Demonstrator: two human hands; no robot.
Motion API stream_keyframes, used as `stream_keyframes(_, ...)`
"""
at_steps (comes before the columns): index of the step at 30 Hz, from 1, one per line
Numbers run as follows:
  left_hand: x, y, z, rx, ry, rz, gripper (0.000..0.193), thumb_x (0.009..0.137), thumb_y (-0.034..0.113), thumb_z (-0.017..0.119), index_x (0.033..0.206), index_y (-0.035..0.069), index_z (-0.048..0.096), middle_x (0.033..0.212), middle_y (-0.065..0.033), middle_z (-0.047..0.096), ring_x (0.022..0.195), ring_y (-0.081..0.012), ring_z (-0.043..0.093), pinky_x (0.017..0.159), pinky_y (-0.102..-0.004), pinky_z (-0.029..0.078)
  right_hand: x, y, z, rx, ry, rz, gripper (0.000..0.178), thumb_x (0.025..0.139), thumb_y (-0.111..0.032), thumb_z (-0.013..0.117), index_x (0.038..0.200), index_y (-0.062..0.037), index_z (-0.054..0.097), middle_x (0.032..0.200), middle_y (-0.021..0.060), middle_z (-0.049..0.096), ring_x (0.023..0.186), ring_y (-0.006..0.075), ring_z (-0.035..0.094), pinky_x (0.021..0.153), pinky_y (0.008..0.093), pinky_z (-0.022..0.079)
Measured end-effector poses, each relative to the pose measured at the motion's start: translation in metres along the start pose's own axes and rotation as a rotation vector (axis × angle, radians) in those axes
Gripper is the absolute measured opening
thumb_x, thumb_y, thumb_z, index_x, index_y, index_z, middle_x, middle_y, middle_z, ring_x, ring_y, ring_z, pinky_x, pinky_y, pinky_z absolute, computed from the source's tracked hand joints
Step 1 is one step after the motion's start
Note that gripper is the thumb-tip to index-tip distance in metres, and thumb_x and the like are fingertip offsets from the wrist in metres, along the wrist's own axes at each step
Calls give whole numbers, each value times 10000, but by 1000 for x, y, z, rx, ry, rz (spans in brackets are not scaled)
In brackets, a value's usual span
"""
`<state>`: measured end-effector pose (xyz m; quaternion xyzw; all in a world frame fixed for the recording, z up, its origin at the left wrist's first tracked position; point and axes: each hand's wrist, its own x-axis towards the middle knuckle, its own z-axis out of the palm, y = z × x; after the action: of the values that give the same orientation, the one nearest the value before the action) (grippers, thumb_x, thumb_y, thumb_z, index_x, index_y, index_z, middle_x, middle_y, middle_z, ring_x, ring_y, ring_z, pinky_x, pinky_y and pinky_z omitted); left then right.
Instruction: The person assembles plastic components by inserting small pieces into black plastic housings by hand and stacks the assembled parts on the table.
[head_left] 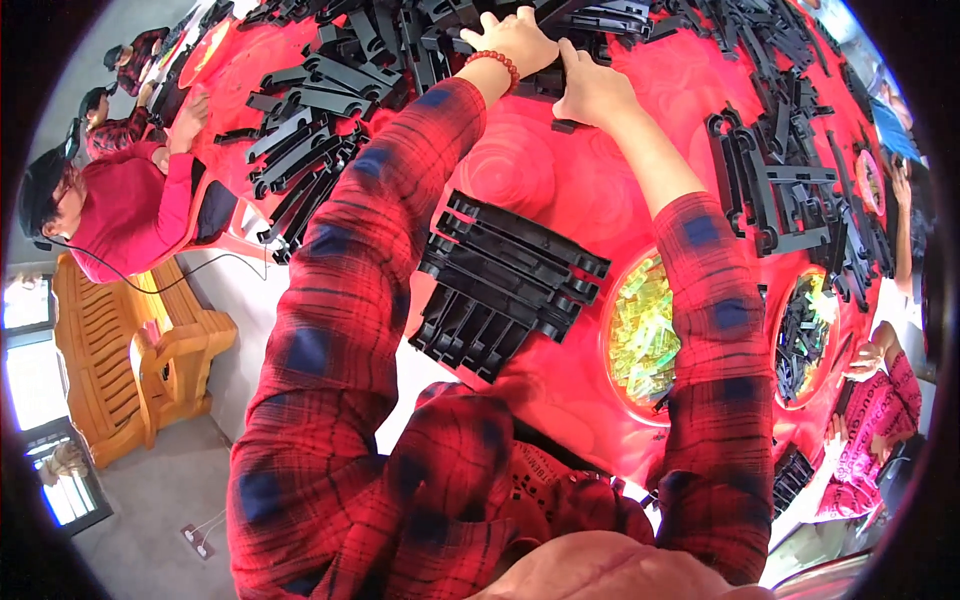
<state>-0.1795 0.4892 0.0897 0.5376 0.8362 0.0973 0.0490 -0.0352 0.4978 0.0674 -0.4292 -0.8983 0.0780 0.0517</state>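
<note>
Both hands are on a black plastic strip part (548,82) at the far middle of the red table (560,180), right at the edge of the big heap of black parts (330,90). Left hand (520,40) lies over the part's top with fingers spread fairly wide, palm down; red bead bracelet (492,62) on that wrist. Right hand (592,92) is curled narrow, gripping the part's near end, thumb side toward the left hand. The 2 hands touch or nearly touch. Can't tell how much of the part is lifted off the pile.

Near side, between the forearms: a neat stack of black strips (505,285), laid side by side, tilted diagonal, hanging partly over the table's near edge. Just right of it, a round tray of yellow-green clear pieces (640,335); further right, a second round tray of small black pieces (805,335). More loose black frames (775,190) spread along the right of the table.

Person in red (130,210) sits at the left edge, 1 hand on the table. Another person in a pink patterned sleeve (875,420) at the right. Wooden bench (110,350) on the floor, near left.
</note>
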Motion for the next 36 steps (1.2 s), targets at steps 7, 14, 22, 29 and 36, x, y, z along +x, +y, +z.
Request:
stream_keyframes(7,-15,18,7,-160,-10,11,602,887,501,540,1417,218,499,1429,-42,557,1418,-402,282,1106,-675,201,-10,19,-10,-26,55,-80,763,724,-277,774,1358,-82,398,1199,194,640,1036,365,677,838,486,561)
stream_keyframes(14,-32,35,5,-286,-43,-24,587,857,500,616,1366,213,549,1363,-62,597,1392,-386,289,1086,-620,264,-33,23,-44,-19,-47,-28,755,698,-309,774,1334,-122,413,1093,213,696,1021,383,680,848,496,557)
stream_keyframes(22,-78,87,24,-406,-1,124,526,881,471,591,1313,172,576,1265,-101,645,1338,-343,418,1089,-566,265,-99,69,-55,-165,21,-56,737,696,-234,742,1337,-86,409,1003,226,690,927,408,691,784,516,562)
stream_keyframes(29,-129,118,31,-458,-136,201,512,891,432,611,1323,164,551,1257,-97,627,1315,-366,389,1020,-562,357,-166,95,-66,-159,-34,-22,835,708,-251,763,1414,-81,350,1111,237,661,969,403,675,824,496,544)
stream_keyframes(36,-180,150,27,-533,-147,220,495,877,352,603,1331,162,547,1285,-153,584,1303,-386,407,1046,-511,373,-218,113,-77,-180,-22,2,864,706,-242,785,1433,-95,341,1203,241,627,988,430,654,841,494,532)
